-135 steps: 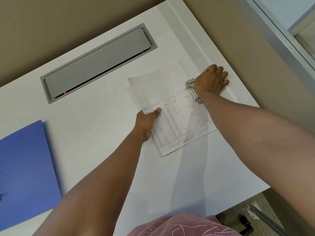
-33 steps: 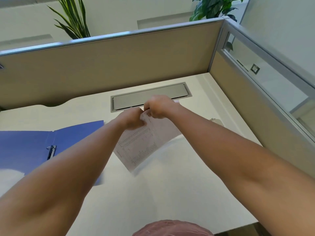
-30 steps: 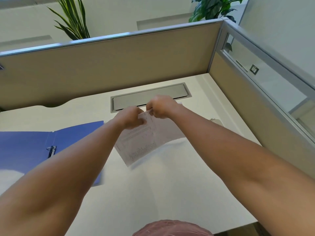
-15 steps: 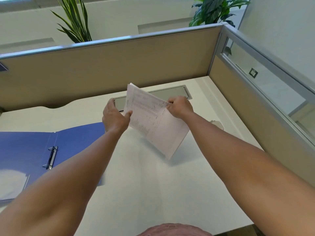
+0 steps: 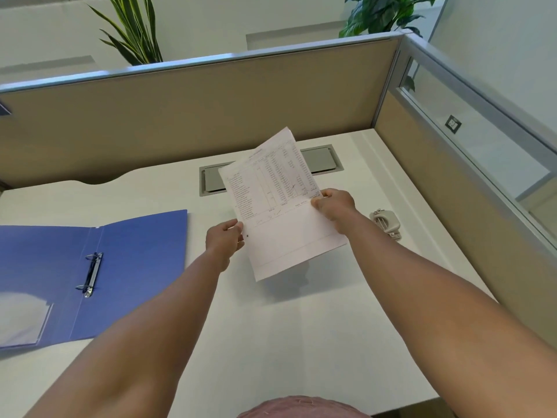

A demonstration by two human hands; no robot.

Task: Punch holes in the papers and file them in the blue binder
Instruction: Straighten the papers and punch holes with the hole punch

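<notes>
Your left hand (image 5: pixel 225 239) pinches the left edge of the papers (image 5: pixel 281 206) near the middle of the frame, thumb on the printed face and the other fingers curled behind. Your right hand (image 5: pixel 334 203) grips the right edge the same way, thumb on top and fingers tucked under. Both hands are closed onto the sheets, and the papers hang in the air above the white desk (image 5: pixel 301 327), tilted so the top corner points toward the upper middle of the frame. A printed table fills the upper half of the top sheet; the lower half is blank. One small dark hole shows near the left edge, just beside your left thumb. A second edge line along the bottom suggests more than one sheet, but you cannot count them exactly.

One blue binder (image 5: pixel 120 267) lies open and flat on the desk at the left of the frame, well apart from the papers. Its ring mechanism (image 5: pixel 90 274) has two rings along the spine. A clear pocket with something pale in it sits at the binder's lower left.

One hole punch (image 5: pixel 385 223) rests on the desk at the right, just beyond your right forearm. One grey cable hatch (image 5: pixel 319 159) is set into the desk behind the papers. Two plants rise above the partition (image 5: pixel 211 95) at the top of the frame.
</notes>
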